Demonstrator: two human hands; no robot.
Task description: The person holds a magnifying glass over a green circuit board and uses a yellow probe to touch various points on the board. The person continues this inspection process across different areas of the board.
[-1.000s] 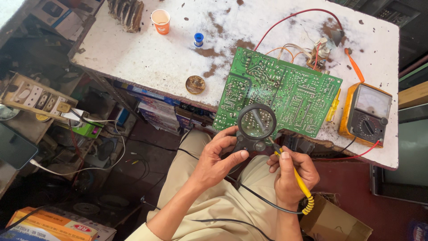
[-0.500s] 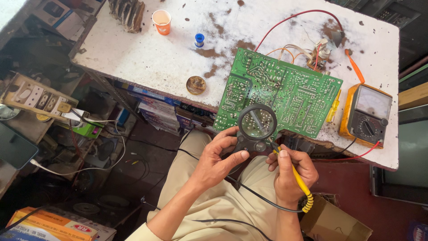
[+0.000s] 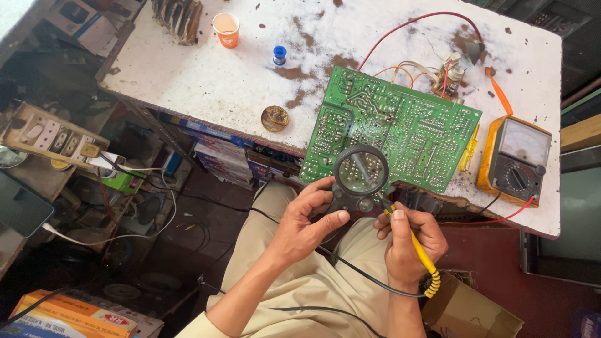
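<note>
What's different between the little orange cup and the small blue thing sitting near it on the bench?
The orange cup is taller and wider; the blue spool is squat and much smaller. The cup is open at the top with a pale inside, while the spool shows a light centre ringed in blue. Both stand upright, untouched, on the white worktop, far from both hands.

Worn white bench (image 3: 206, 81) carries green circuit board (image 3: 391, 128), orange multimeter (image 3: 514, 159), paper cup (image 3: 226, 29), blue spool (image 3: 280, 54), round brass tin (image 3: 275, 117).
</note>
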